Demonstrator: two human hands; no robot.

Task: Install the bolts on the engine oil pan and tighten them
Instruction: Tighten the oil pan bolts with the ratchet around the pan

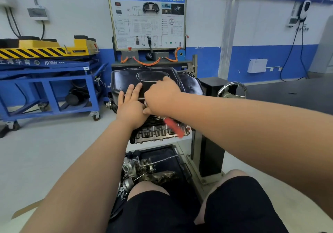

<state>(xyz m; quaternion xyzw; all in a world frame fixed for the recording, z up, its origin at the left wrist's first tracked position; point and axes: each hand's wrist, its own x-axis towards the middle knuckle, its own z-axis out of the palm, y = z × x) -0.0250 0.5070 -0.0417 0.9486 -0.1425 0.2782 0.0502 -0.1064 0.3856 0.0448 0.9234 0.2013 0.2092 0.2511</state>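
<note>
Black oil pan point(126, 78) under flat, released left hand point(130, 104); right hand point(162, 97), grip clenched round red-handled tool point(173, 126)

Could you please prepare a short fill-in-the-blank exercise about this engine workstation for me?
1. The left hand rests with straight fingers on the black ___.
2. The tool handle sticking out below the right hand is ___ in colour.
3. The steel handwheel stands on the ___ side of the engine.
4. The wheeled cart by the wall has a frame painted ___.
Missing words: oil pan; red; right; blue.
</note>
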